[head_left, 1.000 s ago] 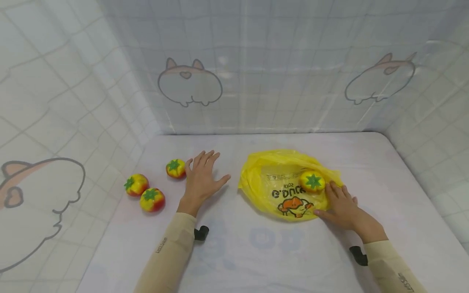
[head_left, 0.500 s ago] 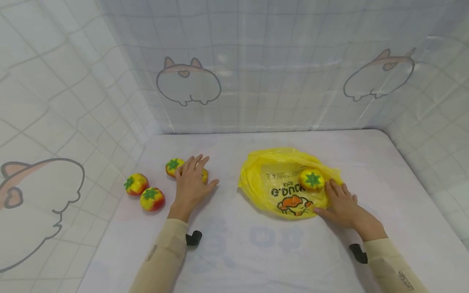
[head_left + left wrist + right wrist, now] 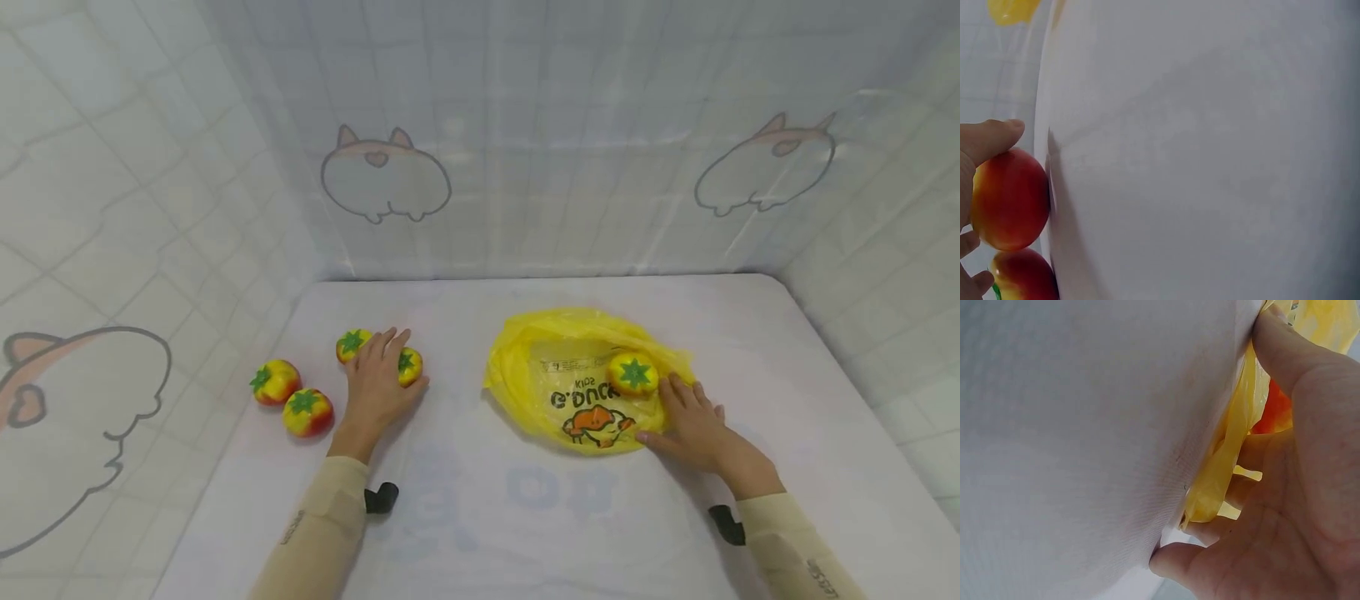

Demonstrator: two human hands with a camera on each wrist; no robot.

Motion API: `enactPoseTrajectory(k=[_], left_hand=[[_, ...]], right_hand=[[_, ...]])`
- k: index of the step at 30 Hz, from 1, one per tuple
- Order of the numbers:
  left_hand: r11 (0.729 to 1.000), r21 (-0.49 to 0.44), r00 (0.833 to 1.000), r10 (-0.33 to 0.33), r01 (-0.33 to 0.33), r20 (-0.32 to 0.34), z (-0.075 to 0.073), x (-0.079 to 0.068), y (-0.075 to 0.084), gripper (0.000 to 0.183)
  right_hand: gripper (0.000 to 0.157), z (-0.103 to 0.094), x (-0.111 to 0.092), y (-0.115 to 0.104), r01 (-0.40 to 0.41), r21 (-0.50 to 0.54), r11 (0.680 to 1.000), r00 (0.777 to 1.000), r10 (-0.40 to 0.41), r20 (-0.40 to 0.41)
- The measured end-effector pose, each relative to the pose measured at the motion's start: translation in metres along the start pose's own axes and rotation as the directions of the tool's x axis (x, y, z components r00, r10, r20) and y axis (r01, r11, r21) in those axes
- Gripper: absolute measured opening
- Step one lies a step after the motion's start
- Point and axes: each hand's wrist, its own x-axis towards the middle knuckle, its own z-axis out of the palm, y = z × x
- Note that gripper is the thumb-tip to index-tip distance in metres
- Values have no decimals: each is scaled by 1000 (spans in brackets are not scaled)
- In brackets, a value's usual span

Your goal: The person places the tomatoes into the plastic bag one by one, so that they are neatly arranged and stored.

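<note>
Red and yellow toy fruits with star-shaped green tops lie on the white table. My left hand (image 3: 377,387) holds one toy fruit (image 3: 410,367) between thumb and fingers. In the left wrist view, the thumb lies over that fruit's red side, with fingertips on its other side. A second fruit (image 3: 352,344) sits just behind the same hand, partly covered. Further right, my right hand (image 3: 697,429) rests with fingers spread on the edge of a yellow plastic bag (image 3: 517,400). Another toy fruit (image 3: 632,373) shows at the bag's right part, near the right fingertips.
At the table's left side, one toy fruit (image 3: 276,382) sits close to another (image 3: 308,412). The white-covered table (image 3: 465,533) is walled by tile-patterned sheets (image 3: 570,183) at the back and both sides.
My left hand has moved left and toward me, and its fingers have come around a fruit that now shows at its right. The right hand stays at the bag.
</note>
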Motion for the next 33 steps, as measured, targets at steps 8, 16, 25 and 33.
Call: enactPoseTrajectory(k=[8,16,25,33], left_hand=[[1000,-29,1000,-2,3,13,-1,-4,-6,89],[1000,20,1000,-11,11,20,-4,-8,-8,88],[998,38,997,-45,43,69,-8,-10,-8,82],[999,25,997,-42,40,59,-11,-13,-9,79]], right_hand=[[111,2,0,-2,2,-26,1000,1000,-2,-6],[111,3,-1,-2,4,-38,999,1000,-4,-11],[113,1,0,-1,3,-40,999,1000,-3,-3],[111,-4,-2,-5,-1,-40,999,1000,1,7]])
